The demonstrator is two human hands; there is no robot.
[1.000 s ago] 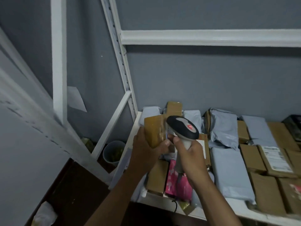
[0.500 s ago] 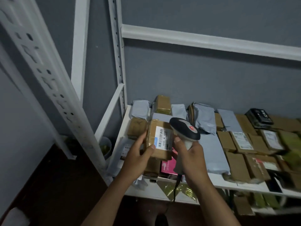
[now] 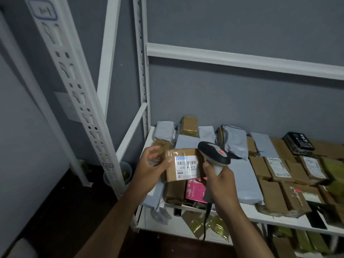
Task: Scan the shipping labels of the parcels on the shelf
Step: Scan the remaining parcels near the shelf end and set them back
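Note:
My left hand [image 3: 151,167] holds a small brown cardboard parcel [image 3: 183,164] by its left end, above the shelf's left part. Its white shipping label [image 3: 186,167] with a barcode faces me. My right hand [image 3: 221,180] grips the handle of a grey and black barcode scanner [image 3: 214,152], whose head sits just right of the parcel, close to the label. The scanner's cable hangs down below my wrist. Several more brown boxes [image 3: 272,196] and grey mailer bags [image 3: 242,181] lie packed on the white shelf [image 3: 279,219].
A pink box [image 3: 195,190] lies under the held parcel. A black box [image 3: 297,143] sits at the back right. White perforated rack posts [image 3: 78,86] stand to the left, a crossbar [image 3: 242,59] runs above. A bucket [image 3: 123,172] stands on the dark floor. More packets lie on the lower shelf.
The parcel has been turned so its label faces me, and lowered a little. The scanner stays beside it. My view has swung right and back, showing more of the shelf.

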